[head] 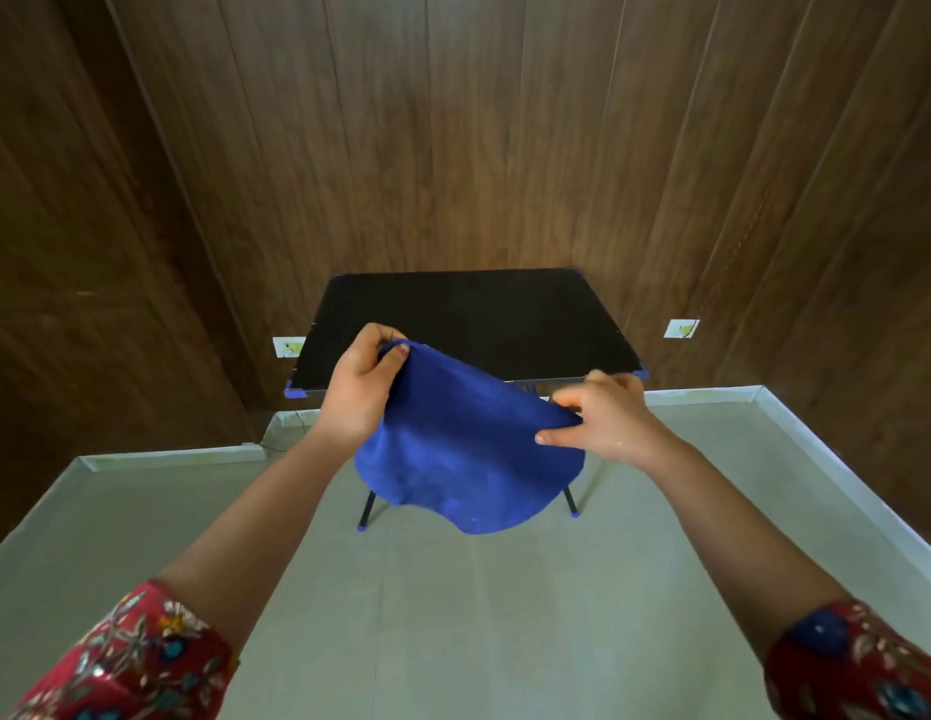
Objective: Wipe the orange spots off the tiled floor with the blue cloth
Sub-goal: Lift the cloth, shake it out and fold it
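Note:
A blue cloth (463,449) hangs spread in the air between both hands, in front of a small black table. My left hand (362,387) pinches its upper left corner. My right hand (603,418) grips its right edge with thumb and fingers. The lower part of the cloth droops freely above the grey tiled floor (453,615). No orange spots show on the visible floor.
A low black folding table (479,314) with blue corner caps and dark legs stands against the wood-panelled wall (453,122). White wall sockets sit at left (288,347) and right (681,328). A pale skirting (842,485) runs along the floor edge.

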